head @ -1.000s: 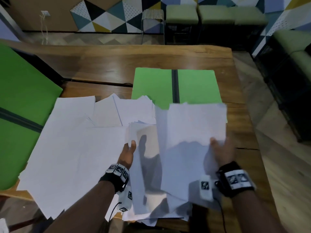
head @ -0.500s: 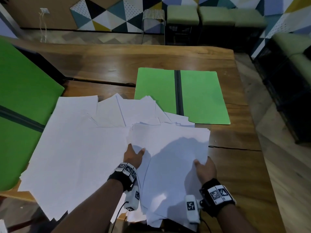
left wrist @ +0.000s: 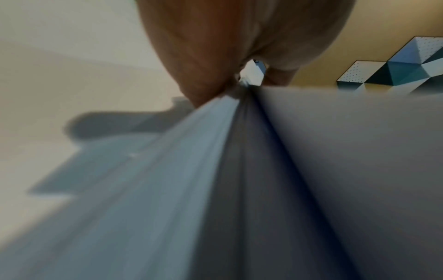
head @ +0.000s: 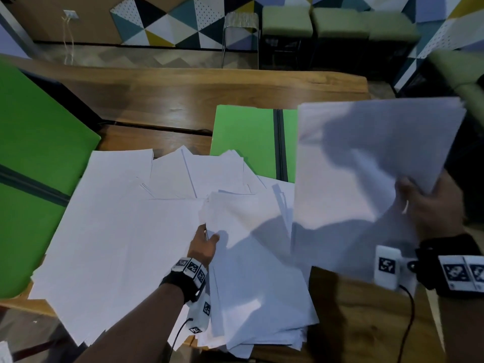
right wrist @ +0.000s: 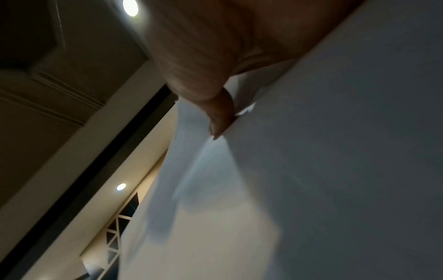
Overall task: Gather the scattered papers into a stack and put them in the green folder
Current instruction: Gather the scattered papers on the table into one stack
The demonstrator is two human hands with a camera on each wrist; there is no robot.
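Note:
White papers (head: 125,226) lie scattered over the wooden table's near half. My right hand (head: 429,205) grips a bundle of sheets (head: 366,174) by its right edge and holds it raised and tilted above the table's right side, hiding part of the open green folder (head: 243,137). My left hand (head: 204,244) pinches the left edge of a loose pile of sheets (head: 256,284) near the front edge. In the left wrist view the thumb and fingers (left wrist: 203,75) pinch the paper edges (left wrist: 215,170). The right wrist view shows fingers (right wrist: 203,75) curled round the bundle (right wrist: 335,170).
A second green folder (head: 34,153) lies open at the table's left edge. The wooden table (head: 196,100) shows bare wood at the back. Green stools (head: 285,19) and a metal stool (head: 241,24) stand by the patterned wall; a green seat (head: 461,69) is at right.
My right hand has lifted a bundle off the near pile, up and to the right, over the green folder. The left hand stays at the pile's left edge.

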